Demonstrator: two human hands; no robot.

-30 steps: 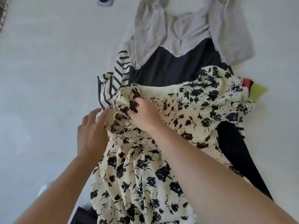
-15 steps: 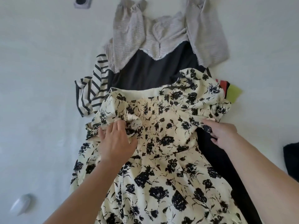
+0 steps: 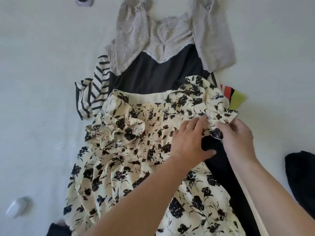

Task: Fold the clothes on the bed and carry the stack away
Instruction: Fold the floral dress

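White bed sheet (image 3: 42,116) carries the clothes. Floral dress (image 3: 136,167) lies flat on it, topmost. Left hand (image 3: 189,142) rests on the dress's bodice, fingers spread and relaxed; right hand (image 3: 238,135) pinches the gathered sleeve cuff (image 3: 216,120). Beyond the dress: black garment (image 3: 153,72), striped top (image 3: 92,97) (partly covered), grey blouse (image 3: 170,36).
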